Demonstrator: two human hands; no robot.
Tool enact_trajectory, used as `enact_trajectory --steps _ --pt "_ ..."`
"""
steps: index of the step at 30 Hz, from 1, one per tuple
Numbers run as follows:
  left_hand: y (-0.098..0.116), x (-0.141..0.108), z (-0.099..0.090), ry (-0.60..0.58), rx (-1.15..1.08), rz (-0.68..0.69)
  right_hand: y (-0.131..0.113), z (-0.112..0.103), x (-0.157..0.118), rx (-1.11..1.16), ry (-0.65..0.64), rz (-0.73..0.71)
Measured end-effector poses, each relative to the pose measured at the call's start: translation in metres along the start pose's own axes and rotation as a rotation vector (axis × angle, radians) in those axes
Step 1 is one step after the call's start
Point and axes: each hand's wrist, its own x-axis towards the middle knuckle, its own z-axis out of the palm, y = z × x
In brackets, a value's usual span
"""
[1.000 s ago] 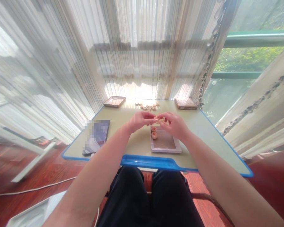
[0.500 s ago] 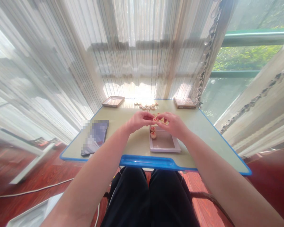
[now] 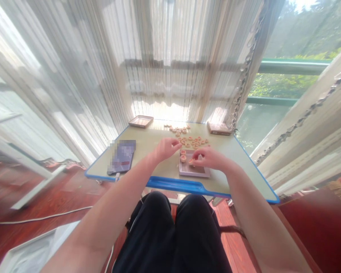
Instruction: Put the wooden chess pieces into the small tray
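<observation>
A shallow box tray [image 3: 193, 173] lies on the table in front of me. Two round Chinese chess pieces [image 3: 183, 158] with red characters sit along its left side. Inside the tray, my right hand [image 3: 206, 157] pinches another Chinese chess piece [image 3: 191, 162] between thumb and fingers, to the right of those two. My left hand [image 3: 167, 148] hovers just left of the tray's far corner, thumb and fingers slightly apart, with nothing visible in it. Beyond the tray, several red-marked pieces [image 3: 197, 143] are spread loosely, close to my left fingertips.
Farther back lies another group of pieces [image 3: 177, 130]. A second shallow tray [image 3: 141, 121] stands at the back left, a flat box [image 3: 219, 128] at the back right. A partly blurred-out tablet-like device [image 3: 125, 157] with a cable lies left. Blue edging [image 3: 176, 184] borders the table [image 3: 147, 167].
My hands have parted. The right hand has brought a piece down into the tray, while the left stays beside it with nothing visible in its fingers. The camera view has shifted slightly.
</observation>
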Motion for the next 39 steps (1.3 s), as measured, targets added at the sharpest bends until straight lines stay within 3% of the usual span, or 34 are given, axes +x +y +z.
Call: enact_trajectory --steps 4,7,10,14,19,23,28,34,39 --pt "-0.012 -0.012 -0.002 0.144 0.057 -0.047 0.005 0.007 -0.003 -0.071 -0.068 -0.054" --pt "-0.02 -0.013 0.0 0.176 0.084 -0.078 0.005 0.008 -0.002 -0.148 0.011 -0.086" --pt "-0.02 -0.011 0.005 0.142 0.078 -0.029 -0.004 0.008 -0.003 -0.188 0.088 -0.089" --pt "-0.015 -0.01 0.008 0.084 0.043 0.003 -0.02 0.017 -0.002 -0.238 0.096 -0.1" --pt "-0.015 -0.01 0.01 0.052 0.065 -0.003 -0.025 0.027 0.001 -0.32 0.143 0.004" --pt "-0.016 -0.009 0.011 0.054 0.069 -0.014 -0.024 0.025 0.0 -0.312 0.117 0.04" --pt "-0.016 -0.009 0.011 0.044 0.112 -0.001 -0.023 0.015 -0.005 -0.205 -0.027 -0.039" --pt "-0.016 -0.01 0.01 0.037 0.118 0.001 -0.019 0.013 -0.004 -0.256 0.022 0.042" --pt "-0.012 -0.013 0.009 -0.028 0.075 0.041 -0.023 0.019 -0.001 -0.306 0.006 0.008"
